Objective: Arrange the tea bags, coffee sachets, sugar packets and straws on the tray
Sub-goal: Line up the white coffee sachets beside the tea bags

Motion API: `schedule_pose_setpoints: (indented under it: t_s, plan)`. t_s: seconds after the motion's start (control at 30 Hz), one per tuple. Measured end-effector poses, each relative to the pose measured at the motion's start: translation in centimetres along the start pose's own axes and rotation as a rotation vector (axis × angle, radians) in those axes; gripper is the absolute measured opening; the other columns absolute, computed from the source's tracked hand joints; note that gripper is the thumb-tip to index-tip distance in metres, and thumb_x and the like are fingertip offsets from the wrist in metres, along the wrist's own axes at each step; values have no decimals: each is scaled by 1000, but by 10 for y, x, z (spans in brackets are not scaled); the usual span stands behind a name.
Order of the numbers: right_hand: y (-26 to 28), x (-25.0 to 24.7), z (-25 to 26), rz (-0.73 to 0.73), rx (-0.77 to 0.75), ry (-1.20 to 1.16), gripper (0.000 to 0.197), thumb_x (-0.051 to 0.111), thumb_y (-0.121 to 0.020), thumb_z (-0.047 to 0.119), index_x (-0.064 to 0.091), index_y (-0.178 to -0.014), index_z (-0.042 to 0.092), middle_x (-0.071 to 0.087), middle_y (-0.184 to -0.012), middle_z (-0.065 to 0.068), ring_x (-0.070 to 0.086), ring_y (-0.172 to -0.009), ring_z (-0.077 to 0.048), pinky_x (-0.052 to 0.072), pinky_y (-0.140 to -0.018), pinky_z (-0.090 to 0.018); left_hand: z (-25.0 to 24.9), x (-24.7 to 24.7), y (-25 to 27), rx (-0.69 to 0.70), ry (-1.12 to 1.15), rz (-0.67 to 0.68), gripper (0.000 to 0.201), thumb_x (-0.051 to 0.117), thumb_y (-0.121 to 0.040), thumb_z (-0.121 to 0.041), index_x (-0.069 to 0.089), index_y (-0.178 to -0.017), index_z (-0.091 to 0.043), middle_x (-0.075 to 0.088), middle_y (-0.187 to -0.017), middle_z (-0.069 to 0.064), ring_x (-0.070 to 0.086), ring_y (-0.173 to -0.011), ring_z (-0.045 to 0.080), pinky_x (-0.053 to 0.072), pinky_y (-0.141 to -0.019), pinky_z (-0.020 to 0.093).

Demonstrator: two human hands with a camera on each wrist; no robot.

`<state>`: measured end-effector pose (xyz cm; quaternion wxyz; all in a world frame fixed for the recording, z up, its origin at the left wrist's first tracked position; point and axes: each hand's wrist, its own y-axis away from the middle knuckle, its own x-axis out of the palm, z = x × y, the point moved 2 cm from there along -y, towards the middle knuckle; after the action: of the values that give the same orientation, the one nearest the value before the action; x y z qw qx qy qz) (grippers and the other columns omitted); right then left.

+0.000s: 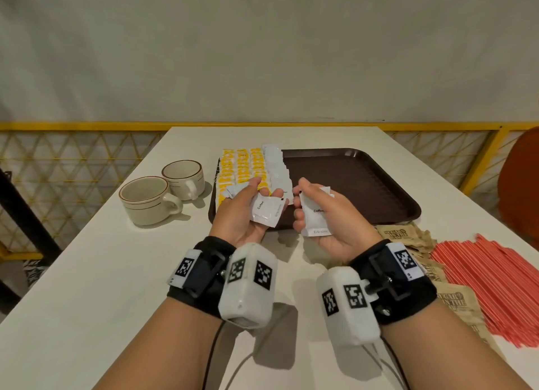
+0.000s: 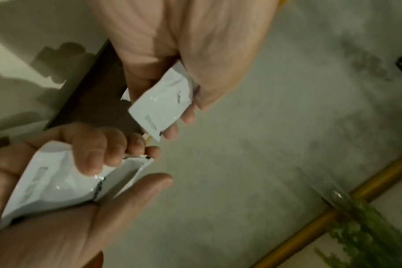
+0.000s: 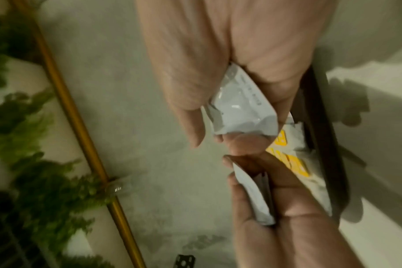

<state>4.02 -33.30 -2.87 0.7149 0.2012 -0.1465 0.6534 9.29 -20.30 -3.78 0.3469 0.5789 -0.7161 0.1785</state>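
Plain pale grey-white wall (image 1: pixel 262 48) fills upper half, evenly lit, faint mottling. Yellow metal railing with triangular lattice mesh (image 1: pixel 58 156) runs along wall base, both sides. Long white rectangular table (image 1: pixel 87 287) stretches toward wall, soft shadows on top. Rust-red rounded chair back (image 1: pixel 522 182) at right edge. Blurred green foliage (image 3: pixel 30 137) beside brass-coloured rail (image 3: pixel 80 127) in wrist view.

Looking like a café or canteen corner: brown serving tray (image 1: pixel 364 185) and two striped cups (image 1: pixel 163 194) sitting on a white surface (image 1: pixel 87 287), sugar packets (image 1: pixel 399 235) and red straws (image 1: pixel 493 284) lying alongside, yellow mesh railing (image 1: pixel 73 156) running behind.
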Motion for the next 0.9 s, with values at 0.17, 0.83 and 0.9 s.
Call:
schedule_pose_setpoints:
  t_s: [0.17,0.83,0.9]
  plan:
    - [5,9,-11,58,-28,185,18,63,-86,-4,57,-101,3,64,-86,-11,55,-51,-14,52,-49,-24,1,5,7,5,-107,90,18,49,-98,-22,60,-96,-8,62,-60,4,67,-65,18,54,-63,35]
    - [0,7,-11,-20,62,-15,13,52,-98,16,55,-99,4,60,-72,-13,64,-54,-20,56,-52,-28,12,2,7,24,-236,134,24,45,-95,-5,68,-100,-3,70,-99,11,62,-90,20,51,-75,26]
    - [-2,3,-7,-70,34,-23,14,51,-98,18,56,-97,5,59,-71,-12,63,-56,-20,56,-53,-30,5,-1,3,48,-177,67,21,45,-93,3,64,-89,-3,66,-90,12,64,-87,22,53,-78,29]
